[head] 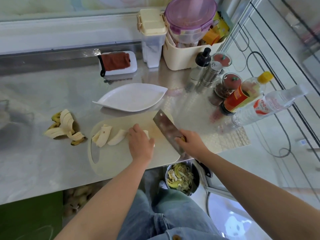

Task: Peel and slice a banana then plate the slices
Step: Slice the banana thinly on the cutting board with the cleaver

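Currently three pale banana pieces (105,135) on cream board (121,156); left hand (141,142) grip clamps half-hidden stub (146,133); right hand (187,142) grip holds steel cleaver (167,126).

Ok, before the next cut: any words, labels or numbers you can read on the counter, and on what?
Nothing reads clearly.
clear bottle: white characters on a red label, too blurred to read.
yellow-capped bottle: red label, print too small.
yellow packets in the basket: print blurred.
cleaver: no marking visible on the blade.

bottles (242,96) and bin (183,179) nearby
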Motion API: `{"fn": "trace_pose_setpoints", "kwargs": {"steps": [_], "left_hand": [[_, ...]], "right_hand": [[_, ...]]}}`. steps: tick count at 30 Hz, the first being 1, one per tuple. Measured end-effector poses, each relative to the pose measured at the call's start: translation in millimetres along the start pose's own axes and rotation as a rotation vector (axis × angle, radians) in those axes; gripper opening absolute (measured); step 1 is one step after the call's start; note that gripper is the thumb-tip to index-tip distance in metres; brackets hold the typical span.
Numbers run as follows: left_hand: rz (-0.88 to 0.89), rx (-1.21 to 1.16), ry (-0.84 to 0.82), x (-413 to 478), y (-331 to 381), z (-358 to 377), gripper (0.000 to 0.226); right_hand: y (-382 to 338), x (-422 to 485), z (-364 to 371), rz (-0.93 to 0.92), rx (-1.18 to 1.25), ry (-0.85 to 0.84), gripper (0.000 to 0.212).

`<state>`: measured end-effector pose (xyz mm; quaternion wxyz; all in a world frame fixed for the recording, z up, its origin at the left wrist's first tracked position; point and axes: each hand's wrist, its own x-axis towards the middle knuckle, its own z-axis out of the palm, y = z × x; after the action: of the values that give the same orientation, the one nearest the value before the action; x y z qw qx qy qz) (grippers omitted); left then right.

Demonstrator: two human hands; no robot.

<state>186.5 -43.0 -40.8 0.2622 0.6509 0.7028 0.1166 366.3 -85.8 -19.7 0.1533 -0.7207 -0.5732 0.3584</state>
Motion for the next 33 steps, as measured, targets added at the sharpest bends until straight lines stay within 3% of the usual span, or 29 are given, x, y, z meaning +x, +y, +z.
{"fn": "trace_pose_setpoints", "kwargs": {"steps": [7, 13, 18, 21, 26, 33], "left_hand": [[0.325, 0.046, -0.075, 0.1, -15.6, -6.2, 0.049], [0.189, 0.056, -0.017, -9.2, -18.6, -7.9, 0.023], [0.192, 0.028, -0.034, -20.9, -14.2, -4.1, 0.021], [0.193, 0.007, 0.018, -23.5, -15.0, -2.1, 0.025], [0.212, 0.049, 0.024, -22.6, -15.4, -1.0, 0.020], [0.151, 0.002, 0.018, -19.9, -17.9, -0.5, 0.018]], "right_hand": [[-1.1, -6.6, 2.0, -0.088, -0.089, 0.015, 0.023], [-13.2, -14.6, 26.5, -0.117, -0.106, 0.008, 0.021], [-17.8, -16.4, 38.6, -0.072, -0.171, 0.001, 0.013], [-22.5, -9.4, 33.1, -0.010, -0.185, -0.053, 0.019], [-32.3, -4.1, 17.2, -0.139, -0.162, 0.071, 0.015], [-33.2, -12.8, 16.7, -0.226, -0.282, 0.019, 0.021]]}}
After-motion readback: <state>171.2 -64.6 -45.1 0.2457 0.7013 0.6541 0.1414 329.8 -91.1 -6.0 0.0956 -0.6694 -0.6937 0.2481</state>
